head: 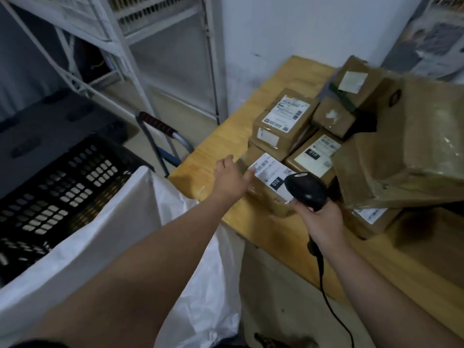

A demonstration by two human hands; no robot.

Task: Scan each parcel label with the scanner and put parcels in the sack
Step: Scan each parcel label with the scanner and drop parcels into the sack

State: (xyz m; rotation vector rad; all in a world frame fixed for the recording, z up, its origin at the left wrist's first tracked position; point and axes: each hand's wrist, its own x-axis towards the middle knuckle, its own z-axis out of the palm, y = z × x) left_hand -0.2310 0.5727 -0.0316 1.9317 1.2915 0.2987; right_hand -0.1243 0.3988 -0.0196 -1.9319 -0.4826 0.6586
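Yellow wooden table [247, 121] bears brown cardboard parcels [283, 116], with a white woven sack [82, 249] beside it. Our left hand [232, 180] reaches forward, fingers straight, touching the nearest parcel [262, 197]. Our right hand [320, 223] grips the black handheld scanner [306, 190] over its label.

A yellowish wooden table [221, 144] carried a cluster of brown tape-wrapped cardboard parcels [283, 119] with white labels, some stacked.

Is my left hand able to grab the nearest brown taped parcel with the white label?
Probably yes: the left hand is at the brown taped parcel, nothing between them; the black handheld scanner is over its other side.
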